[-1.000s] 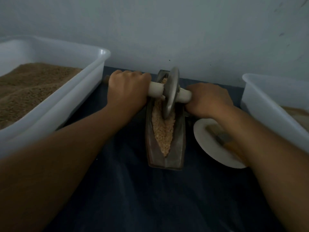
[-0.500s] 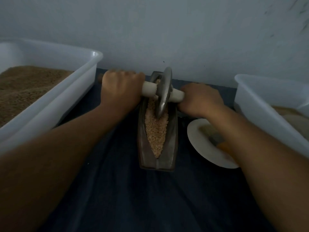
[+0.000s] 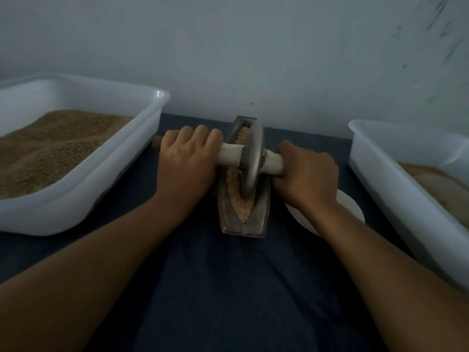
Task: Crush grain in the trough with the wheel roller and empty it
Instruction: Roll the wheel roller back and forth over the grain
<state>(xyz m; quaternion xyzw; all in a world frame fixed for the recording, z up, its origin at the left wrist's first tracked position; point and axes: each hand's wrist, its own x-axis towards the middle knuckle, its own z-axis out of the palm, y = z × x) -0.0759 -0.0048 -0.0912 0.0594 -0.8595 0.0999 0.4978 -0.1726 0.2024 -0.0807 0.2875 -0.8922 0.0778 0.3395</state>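
A narrow dark boat-shaped trough [image 3: 258, 217] lies lengthwise on the dark blue cloth, filled with pale grain [image 3: 242, 209]. A metal wheel roller [image 3: 250, 158] stands upright in the trough, its disc sunk into the grain near the middle. A pale wooden axle runs through the disc. My left hand [image 3: 186, 158] grips the axle on the left side, and my right hand [image 3: 305, 171] grips it on the right. The far end of the trough shows behind the disc.
A large white tub [image 3: 111, 171] heaped with brown grain stands at the left. Another white tub [image 3: 396, 184] with paler contents stands at the right. A white plate [image 3: 351, 209] lies under my right wrist. A pale wall rises just behind the trough.
The wheel has rolled toward me along the trough, from its far end to about the middle. Both hands came back with it, and less grain shows in front of the disc.
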